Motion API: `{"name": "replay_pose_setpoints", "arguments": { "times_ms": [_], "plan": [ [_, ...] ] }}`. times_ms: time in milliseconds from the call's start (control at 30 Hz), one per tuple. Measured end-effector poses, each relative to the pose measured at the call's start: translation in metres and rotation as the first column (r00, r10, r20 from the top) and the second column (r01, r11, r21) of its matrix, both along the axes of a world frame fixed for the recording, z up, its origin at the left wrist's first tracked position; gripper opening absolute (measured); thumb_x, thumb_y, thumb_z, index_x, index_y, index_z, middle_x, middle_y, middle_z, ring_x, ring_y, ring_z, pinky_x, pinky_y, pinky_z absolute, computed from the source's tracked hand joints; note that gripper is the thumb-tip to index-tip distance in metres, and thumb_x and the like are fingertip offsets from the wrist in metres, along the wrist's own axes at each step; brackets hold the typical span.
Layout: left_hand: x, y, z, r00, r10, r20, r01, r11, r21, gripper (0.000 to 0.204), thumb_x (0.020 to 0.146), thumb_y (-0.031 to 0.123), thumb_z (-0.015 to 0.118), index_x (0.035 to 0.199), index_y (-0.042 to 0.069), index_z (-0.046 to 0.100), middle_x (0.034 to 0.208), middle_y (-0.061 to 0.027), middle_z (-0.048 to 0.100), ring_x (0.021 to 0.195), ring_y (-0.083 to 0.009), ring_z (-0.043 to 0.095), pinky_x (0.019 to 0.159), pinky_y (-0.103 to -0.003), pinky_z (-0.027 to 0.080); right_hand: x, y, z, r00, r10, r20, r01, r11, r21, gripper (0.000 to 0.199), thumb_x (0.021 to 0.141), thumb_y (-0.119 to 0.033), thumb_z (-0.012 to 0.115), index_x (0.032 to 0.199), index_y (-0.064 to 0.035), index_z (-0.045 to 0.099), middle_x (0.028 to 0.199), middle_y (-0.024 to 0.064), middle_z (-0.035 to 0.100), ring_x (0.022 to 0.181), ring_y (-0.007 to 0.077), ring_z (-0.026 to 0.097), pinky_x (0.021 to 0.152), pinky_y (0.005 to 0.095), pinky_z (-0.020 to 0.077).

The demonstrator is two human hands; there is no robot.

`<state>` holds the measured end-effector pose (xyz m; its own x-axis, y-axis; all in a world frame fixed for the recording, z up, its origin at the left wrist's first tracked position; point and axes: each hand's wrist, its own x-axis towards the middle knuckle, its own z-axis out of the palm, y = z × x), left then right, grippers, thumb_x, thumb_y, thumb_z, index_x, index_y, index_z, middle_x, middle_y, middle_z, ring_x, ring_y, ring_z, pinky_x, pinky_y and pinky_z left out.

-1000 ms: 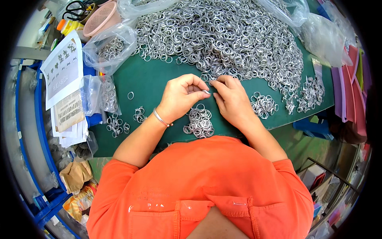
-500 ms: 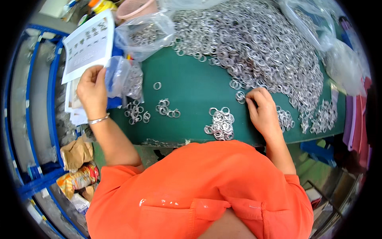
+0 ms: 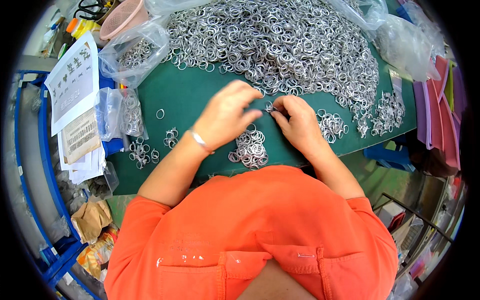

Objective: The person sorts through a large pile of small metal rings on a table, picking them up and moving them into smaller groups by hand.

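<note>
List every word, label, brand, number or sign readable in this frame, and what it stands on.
White rectangular paper sheet with small pictures: captions too small and blurred to read.
Beige printed paper below it: dense rows, too small.
Orange cloth shirt: faint marks, illegible.

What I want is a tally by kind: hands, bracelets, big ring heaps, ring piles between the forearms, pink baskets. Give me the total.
Hands: 2 (left hand, right hand)
Bracelet: 1
Big ring heap: 1
Ring pile between the forearms: 1
Pink basket: 1
Total: 6
</note>
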<state>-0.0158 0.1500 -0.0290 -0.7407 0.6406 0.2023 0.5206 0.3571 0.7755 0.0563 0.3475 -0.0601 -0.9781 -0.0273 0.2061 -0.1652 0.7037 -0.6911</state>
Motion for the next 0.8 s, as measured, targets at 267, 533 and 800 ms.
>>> {"name": "replay_pose_setpoints", "arguments": {
  "times_ms": [267, 533, 800],
  "plan": [
    [0.0, 0.023, -0.033, 0.991, -0.006, -0.133, -0.005, 0.997, -0.082, 0.01, 0.075, 0.002, 0.072, 0.083, 0.003, 0.066, 0.085, -0.0093, 0.06, 0.074, -0.0279, 0.062, 0.066, -0.036, 0.051, 0.004, 0.004, 0.0, 0.994, -0.092, -0.067, 0.083, 0.989, -0.124, 0.012, 0.078, -0.001, 0.072, 0.09, -0.0027, 0.069, 0.082, 0.0105, 0.065, 0.071, 0.0265, 0.065, 0.064, 0.0338, 0.0527],
    [0.002, 0.019, -0.022, 0.997, 0.069, -0.043, -0.069, 0.998, 0.0, 0.025, 0.081, -0.007, 0.061, 0.104, 0.001, 0.063, 0.092, -0.0093, 0.062, 0.075, -0.0192, 0.065, 0.066, -0.029, 0.053, 0.002, 0.009, -0.001, 0.986, -0.109, 0.127, 0.161, 0.821, -0.548, 0.008, 0.082, 0.003, 0.071, 0.089, 0.0006, 0.07, 0.085, 0.0072, 0.068, 0.075, 0.0137, 0.066, 0.067, 0.0256, 0.055],
    [0.017, 0.024, -0.015, 0.927, 0.003, 0.375, -0.137, 0.934, 0.331, 0.021, 0.087, -0.001, 0.066, 0.108, -0.002, 0.063, 0.098, -0.0087, 0.067, 0.083, -0.0141, 0.067, 0.073, -0.026, 0.055, 0.003, 0.006, 0.008, 0.947, 0.144, 0.288, 0.209, 0.406, -0.89, 0.012, 0.088, 0.001, 0.068, 0.098, 0.0066, 0.065, 0.094, 0.014, 0.07, 0.086, 0.0172, 0.069, 0.077, 0.0275, 0.0581]
  ]
}}
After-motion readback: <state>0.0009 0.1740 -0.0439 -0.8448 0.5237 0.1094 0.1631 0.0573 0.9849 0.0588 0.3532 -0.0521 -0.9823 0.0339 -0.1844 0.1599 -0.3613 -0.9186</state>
